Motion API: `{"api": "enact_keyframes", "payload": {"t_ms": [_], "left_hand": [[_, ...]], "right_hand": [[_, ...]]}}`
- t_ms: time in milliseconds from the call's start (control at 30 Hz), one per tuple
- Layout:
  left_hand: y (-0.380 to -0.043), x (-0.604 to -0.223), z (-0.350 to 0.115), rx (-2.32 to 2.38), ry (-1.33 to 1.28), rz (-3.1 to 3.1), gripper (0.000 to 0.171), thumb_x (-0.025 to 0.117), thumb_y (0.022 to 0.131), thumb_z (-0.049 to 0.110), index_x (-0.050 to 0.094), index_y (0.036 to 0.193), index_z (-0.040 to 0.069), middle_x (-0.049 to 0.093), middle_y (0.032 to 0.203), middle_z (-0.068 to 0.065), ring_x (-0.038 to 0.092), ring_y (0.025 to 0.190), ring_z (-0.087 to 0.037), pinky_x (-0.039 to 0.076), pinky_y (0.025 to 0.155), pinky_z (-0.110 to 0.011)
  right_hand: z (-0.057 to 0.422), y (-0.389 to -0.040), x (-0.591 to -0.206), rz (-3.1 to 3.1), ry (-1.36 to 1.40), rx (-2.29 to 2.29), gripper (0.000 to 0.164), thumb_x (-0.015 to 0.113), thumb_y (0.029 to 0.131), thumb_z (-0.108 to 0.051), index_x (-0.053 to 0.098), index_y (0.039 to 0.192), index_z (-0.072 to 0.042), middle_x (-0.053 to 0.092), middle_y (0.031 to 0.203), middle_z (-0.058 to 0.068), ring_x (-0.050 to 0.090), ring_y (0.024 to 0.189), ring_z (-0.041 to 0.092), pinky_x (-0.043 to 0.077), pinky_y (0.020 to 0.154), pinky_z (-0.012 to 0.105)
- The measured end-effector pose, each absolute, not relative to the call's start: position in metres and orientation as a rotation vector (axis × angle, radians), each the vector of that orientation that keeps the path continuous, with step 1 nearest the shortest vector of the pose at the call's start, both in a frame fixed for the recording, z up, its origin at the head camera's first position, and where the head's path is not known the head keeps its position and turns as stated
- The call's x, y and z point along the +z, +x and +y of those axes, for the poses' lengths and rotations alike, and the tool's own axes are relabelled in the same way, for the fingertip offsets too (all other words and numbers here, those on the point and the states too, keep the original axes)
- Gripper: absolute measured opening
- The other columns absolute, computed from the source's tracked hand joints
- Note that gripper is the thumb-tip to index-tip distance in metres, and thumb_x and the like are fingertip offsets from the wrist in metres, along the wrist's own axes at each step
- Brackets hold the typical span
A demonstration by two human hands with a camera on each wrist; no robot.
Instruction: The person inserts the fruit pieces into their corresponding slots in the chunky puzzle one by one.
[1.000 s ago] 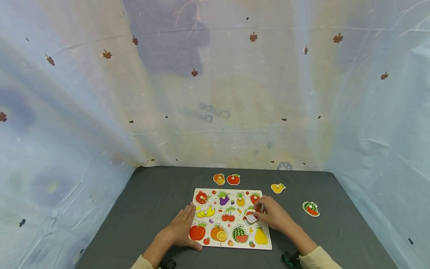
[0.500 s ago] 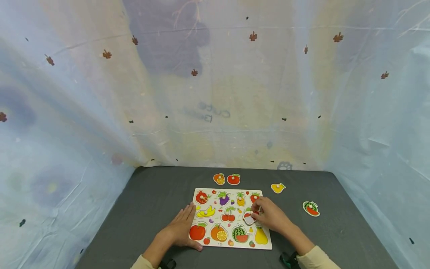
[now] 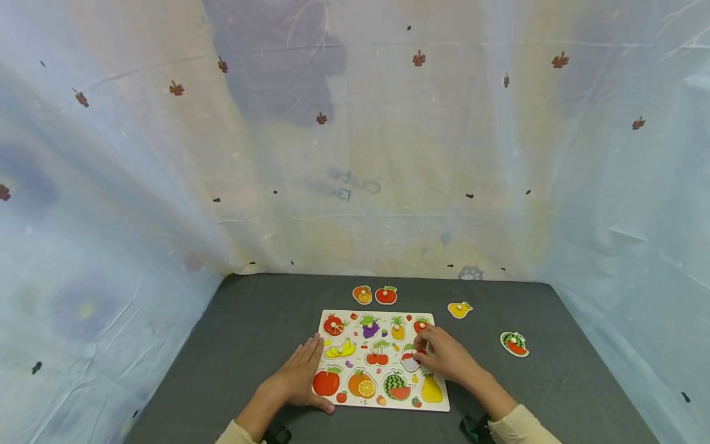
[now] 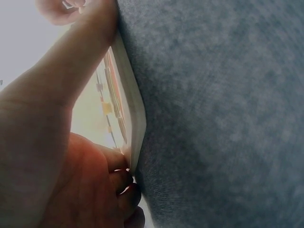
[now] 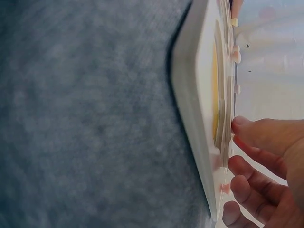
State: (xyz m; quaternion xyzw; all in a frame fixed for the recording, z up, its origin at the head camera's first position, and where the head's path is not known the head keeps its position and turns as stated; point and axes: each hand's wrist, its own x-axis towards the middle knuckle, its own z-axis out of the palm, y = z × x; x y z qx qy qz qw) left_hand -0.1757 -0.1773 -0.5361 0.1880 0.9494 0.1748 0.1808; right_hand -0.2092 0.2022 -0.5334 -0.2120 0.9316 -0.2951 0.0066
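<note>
My left hand [image 3: 299, 373] rests along the left edge of a white fruit puzzle board [image 3: 437, 407], fingers extended and thumb near its front corner. With thumb and fingertips, my right hand [image 3: 448, 354] pinches a red-and-white fruit puzzle piece [image 3: 410, 362] at the board's right side, partly hidden by those fingers. In the right wrist view the thumb and index finger meet low at the piece, close to the board's surface. Grapes [image 3: 369, 328], bananas [image 3: 341, 351] and cherries [image 3: 377, 355] show on the board; the front row shows apple, orange, watermelon and pear pictures.
Behind the board lie an orange piece [image 3: 362, 295] and a red fruit piece [image 3: 386, 295]. A yellow pear piece [image 3: 459, 310] and a watermelon piece [image 3: 514, 344] lie to the right on the dark grey tabletop [image 3: 244, 320]. A patterned curtain [image 3: 355, 154] surrounds the table.
My right hand has shifted slightly left with the red-and-white piece, which now lies flatter over the board. The left hand stays where it was.
</note>
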Motion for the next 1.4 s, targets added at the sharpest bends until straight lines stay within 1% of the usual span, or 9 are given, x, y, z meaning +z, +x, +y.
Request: {"api": "enact_keyframes", "payload": {"t_ms": [100, 233, 533, 633, 767, 833, 1033, 1333, 1400], "left_hand": [[-0.176, -0.535, -0.176, 0.49, 0.512, 2.685, 0.147, 0.094, 0.067, 0.07, 0.019, 0.168, -0.007, 0.017, 0.177, -0.024, 0.017, 0.164, -0.039, 0.016, 0.133, -0.057], [-0.177, -0.535, -0.176, 0.483, 0.506, 2.681, 0.148, 0.093, 0.066, 0.07, 0.018, 0.168, -0.006, 0.015, 0.177, -0.023, 0.016, 0.164, -0.039, 0.015, 0.133, -0.058], [-0.175, -0.534, -0.175, 0.453, 0.511, 2.699, 0.146, 0.094, 0.068, 0.068, 0.018, 0.168, -0.006, 0.017, 0.177, -0.024, 0.018, 0.164, -0.039, 0.018, 0.132, -0.057], [-0.174, -0.532, -0.175, 0.445, 0.5, 2.7, 0.147, 0.094, 0.067, 0.069, 0.019, 0.168, -0.006, 0.017, 0.177, -0.023, 0.018, 0.164, -0.038, 0.018, 0.133, -0.056], [-0.177, -0.539, -0.178, 0.492, 0.508, 2.691, 0.152, 0.09, 0.065, 0.078, 0.016, 0.169, -0.005, 0.014, 0.177, -0.023, 0.015, 0.164, -0.038, 0.015, 0.133, -0.058], [-0.177, -0.54, -0.179, 0.518, 0.512, 2.683, 0.153, 0.09, 0.064, 0.078, 0.016, 0.168, -0.005, 0.014, 0.177, -0.023, 0.015, 0.164, -0.039, 0.014, 0.133, -0.059], [-0.173, -0.532, -0.175, 0.517, 0.494, 2.68, 0.146, 0.096, 0.067, 0.066, 0.018, 0.168, -0.006, 0.016, 0.177, -0.024, 0.017, 0.164, -0.041, 0.017, 0.132, -0.058], [-0.172, -0.533, -0.176, 0.505, 0.527, 2.701, 0.145, 0.096, 0.068, 0.065, 0.019, 0.167, -0.008, 0.016, 0.176, -0.026, 0.017, 0.163, -0.043, 0.019, 0.131, -0.059], [-0.172, -0.534, -0.176, 0.509, 0.527, 2.699, 0.145, 0.096, 0.068, 0.065, 0.019, 0.167, -0.008, 0.016, 0.176, -0.025, 0.017, 0.163, -0.042, 0.019, 0.132, -0.059]], "right_hand": [[0.203, -0.209, -0.533, 2.908, -0.679, -0.922, 0.018, 0.087, 0.092, -0.015, 0.069, 0.091, -0.018, 0.057, 0.09, -0.004, 0.049, 0.079, 0.012, 0.045, 0.067, 0.025], [0.203, -0.21, -0.532, 2.903, -0.693, -0.919, 0.018, 0.087, 0.092, -0.015, 0.069, 0.091, -0.017, 0.057, 0.088, -0.004, 0.049, 0.078, 0.012, 0.043, 0.066, 0.025], [0.203, -0.211, -0.533, 2.887, -0.698, -0.913, 0.019, 0.087, 0.091, -0.015, 0.069, 0.091, -0.017, 0.057, 0.088, -0.003, 0.048, 0.075, 0.01, 0.044, 0.065, 0.025], [0.203, -0.212, -0.533, 2.874, -0.698, -0.912, 0.019, 0.087, 0.091, -0.015, 0.069, 0.091, -0.016, 0.056, 0.088, -0.002, 0.048, 0.074, 0.008, 0.044, 0.064, 0.025], [0.203, -0.213, -0.532, 2.853, -0.709, -0.914, 0.018, 0.087, 0.092, -0.015, 0.069, 0.091, -0.017, 0.056, 0.087, -0.002, 0.048, 0.072, 0.006, 0.045, 0.063, 0.025], [0.204, -0.213, -0.531, 2.837, -0.722, -0.924, 0.018, 0.086, 0.092, -0.015, 0.069, 0.091, -0.017, 0.056, 0.087, -0.002, 0.048, 0.071, 0.006, 0.045, 0.063, 0.025], [0.204, -0.214, -0.53, 2.803, -0.738, -0.935, 0.016, 0.085, 0.094, -0.017, 0.069, 0.09, -0.017, 0.056, 0.084, -0.003, 0.047, 0.069, 0.005, 0.043, 0.061, 0.025], [0.202, -0.219, -0.527, 2.833, -0.748, -0.97, 0.012, 0.082, 0.097, -0.018, 0.071, 0.093, -0.017, 0.055, 0.085, -0.006, 0.048, 0.07, 0.006, 0.045, 0.063, 0.025], [0.2, -0.222, -0.528, 2.849, -0.754, -0.996, 0.011, 0.082, 0.097, -0.017, 0.071, 0.094, -0.016, 0.056, 0.086, -0.006, 0.049, 0.073, 0.006, 0.046, 0.065, 0.025]]}}
